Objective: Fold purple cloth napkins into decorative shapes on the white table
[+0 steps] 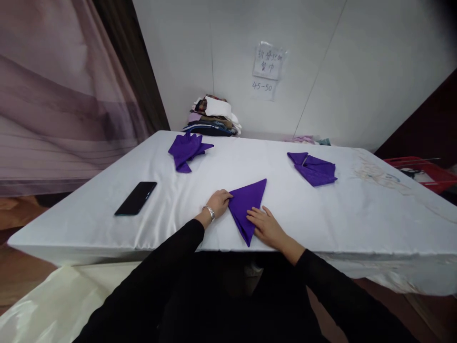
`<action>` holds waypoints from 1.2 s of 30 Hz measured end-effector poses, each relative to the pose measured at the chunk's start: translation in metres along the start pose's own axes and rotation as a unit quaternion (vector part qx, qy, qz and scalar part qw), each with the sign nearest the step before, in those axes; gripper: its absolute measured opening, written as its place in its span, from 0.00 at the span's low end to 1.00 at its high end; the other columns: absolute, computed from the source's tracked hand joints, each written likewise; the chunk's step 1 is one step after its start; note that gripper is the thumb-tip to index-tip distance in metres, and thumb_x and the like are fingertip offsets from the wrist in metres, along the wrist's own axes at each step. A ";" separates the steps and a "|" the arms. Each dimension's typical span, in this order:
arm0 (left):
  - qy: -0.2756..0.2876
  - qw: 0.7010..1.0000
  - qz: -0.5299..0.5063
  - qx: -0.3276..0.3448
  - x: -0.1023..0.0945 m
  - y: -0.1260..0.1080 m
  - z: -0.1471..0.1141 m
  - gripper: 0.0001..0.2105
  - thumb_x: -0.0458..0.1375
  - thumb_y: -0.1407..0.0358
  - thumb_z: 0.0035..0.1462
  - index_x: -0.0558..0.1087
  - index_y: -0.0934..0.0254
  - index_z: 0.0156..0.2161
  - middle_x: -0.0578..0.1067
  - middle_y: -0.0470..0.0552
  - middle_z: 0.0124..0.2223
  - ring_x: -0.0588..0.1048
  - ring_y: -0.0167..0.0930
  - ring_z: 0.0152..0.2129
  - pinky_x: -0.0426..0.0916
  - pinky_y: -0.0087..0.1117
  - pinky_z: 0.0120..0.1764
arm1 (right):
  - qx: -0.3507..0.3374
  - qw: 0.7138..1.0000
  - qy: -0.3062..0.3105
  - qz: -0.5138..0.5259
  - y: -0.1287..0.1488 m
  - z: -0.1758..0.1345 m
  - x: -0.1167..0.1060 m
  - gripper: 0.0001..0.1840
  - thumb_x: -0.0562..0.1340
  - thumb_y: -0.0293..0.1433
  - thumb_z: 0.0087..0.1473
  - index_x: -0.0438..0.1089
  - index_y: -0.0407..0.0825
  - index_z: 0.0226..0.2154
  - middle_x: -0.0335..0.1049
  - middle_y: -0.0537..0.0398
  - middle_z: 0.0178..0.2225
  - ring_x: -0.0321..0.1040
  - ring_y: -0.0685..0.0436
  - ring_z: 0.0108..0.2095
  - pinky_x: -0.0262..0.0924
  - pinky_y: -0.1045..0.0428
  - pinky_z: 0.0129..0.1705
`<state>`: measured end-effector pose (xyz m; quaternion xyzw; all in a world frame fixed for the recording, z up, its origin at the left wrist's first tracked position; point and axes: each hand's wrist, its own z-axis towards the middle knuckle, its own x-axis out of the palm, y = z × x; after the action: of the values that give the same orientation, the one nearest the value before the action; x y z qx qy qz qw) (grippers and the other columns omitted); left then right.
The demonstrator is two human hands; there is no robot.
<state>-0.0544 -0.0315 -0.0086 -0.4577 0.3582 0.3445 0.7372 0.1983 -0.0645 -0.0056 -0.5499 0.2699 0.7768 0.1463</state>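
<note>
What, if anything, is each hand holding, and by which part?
The left hand pinches the nearest purple cloth at its left corner. The right hand lies over the cloth's right edge; whether it grips cannot be told.

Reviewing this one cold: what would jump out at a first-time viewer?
Probably the purple triangular cloth at the near edge of the white-covered table, with the left hand at its left corner and the right hand on its right side. Two more folded purple cloths lie farther back, one to the left, one to the right. A black phone lies at left.
</note>
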 end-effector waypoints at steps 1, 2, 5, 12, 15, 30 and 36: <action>-0.003 1.000 0.001 -0.003 0.001 -0.001 -0.001 0.14 0.49 0.72 0.53 0.74 0.61 0.41 0.73 0.50 0.40 0.69 0.31 0.38 0.65 0.34 0.46 | 0.011 1.000 0.001 -0.004 -0.009 0.001 -0.003 0.24 0.54 0.26 0.51 0.63 0.49 0.52 0.60 0.49 0.56 0.51 0.39 0.58 0.36 0.36 0.59; -0.005 1.000 0.002 -0.006 0.001 -0.002 -0.002 0.13 0.49 0.72 0.54 0.74 0.61 0.41 0.73 0.50 0.40 0.69 0.31 0.39 0.65 0.34 0.46 | 0.021 1.000 0.001 -0.009 -0.018 0.002 -0.007 0.23 0.53 0.26 0.52 0.64 0.51 0.51 0.61 0.50 0.55 0.51 0.40 0.58 0.36 0.35 0.59; -0.010 1.000 0.015 -0.018 0.002 -0.009 -0.005 0.12 0.50 0.67 0.55 0.74 0.61 0.41 0.72 0.50 0.41 0.69 0.32 0.39 0.64 0.36 0.47 | 0.045 0.999 -0.007 -0.009 -0.044 0.002 -0.018 0.19 0.51 0.30 0.57 0.66 0.53 0.50 0.60 0.51 0.56 0.50 0.40 0.59 0.40 0.36 0.58; -0.014 0.999 0.048 -0.011 0.002 -0.020 -0.011 0.14 0.51 0.61 0.56 0.73 0.64 0.43 0.72 0.53 0.44 0.68 0.34 0.40 0.62 0.38 0.48 | 0.185 0.968 -0.136 0.105 -0.048 -0.006 -0.012 0.21 0.51 0.33 0.55 0.65 0.52 0.52 0.66 0.51 0.50 0.62 0.42 0.50 0.56 0.45 0.52; -0.008 0.998 0.061 -0.020 0.002 -0.021 -0.009 0.13 0.51 0.62 0.56 0.73 0.63 0.42 0.72 0.53 0.43 0.68 0.34 0.39 0.63 0.38 0.47 | 0.233 0.954 -0.129 0.137 -0.040 0.008 -0.011 0.22 0.53 0.35 0.54 0.64 0.51 0.52 0.71 0.52 0.44 0.67 0.43 0.42 0.61 0.47 0.46; -0.012 0.994 0.070 -0.086 0.004 -0.020 0.012 0.13 0.50 0.59 0.56 0.74 0.58 0.41 0.73 0.50 0.44 0.68 0.35 0.43 0.61 0.40 0.48 | 0.357 0.865 -0.149 0.319 -0.086 0.103 0.000 0.27 0.61 0.26 0.43 0.66 0.47 0.50 0.71 0.55 0.33 0.68 0.48 0.30 0.64 0.51 0.35; 0.000 0.995 0.066 -0.075 0.005 -0.020 0.013 0.16 0.51 0.56 0.55 0.72 0.59 0.45 0.71 0.50 0.48 0.66 0.36 0.47 0.59 0.42 0.51 | 0.333 0.862 -0.170 0.341 -0.093 0.078 -0.015 0.22 0.58 0.33 0.49 0.66 0.48 0.49 0.72 0.53 0.39 0.68 0.47 0.37 0.62 0.49 0.43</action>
<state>-0.0325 -0.0250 0.0002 -0.4872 0.3603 0.4184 0.6766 0.1920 0.0567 0.0035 -0.2013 0.6543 0.7234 0.0899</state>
